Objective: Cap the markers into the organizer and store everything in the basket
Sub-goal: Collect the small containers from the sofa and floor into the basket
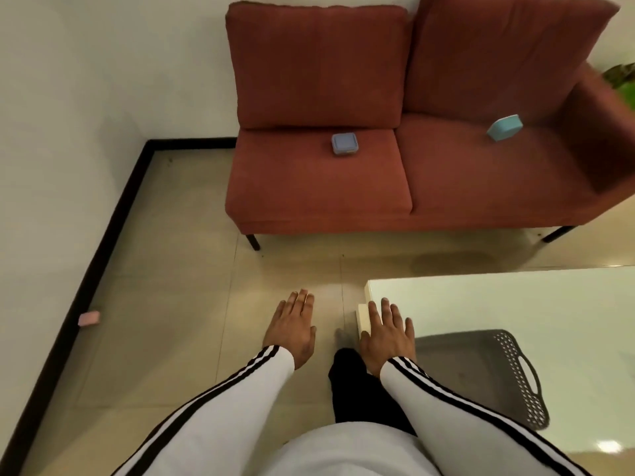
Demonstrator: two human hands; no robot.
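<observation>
Both hands are flat, open and empty — the right hand [386,334] is nearer the dark basket [488,376] on the table [515,297]; the left hand [292,328] is farther. No markers show.

White sleeves [240,400] with black stripes, black trousers [357,389]

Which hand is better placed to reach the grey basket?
Right, probably. The right hand hovers open at the white table's corner, beside the grey basket standing on it. The left hand is open over bare floor, farther away. No markers are visible.
</observation>
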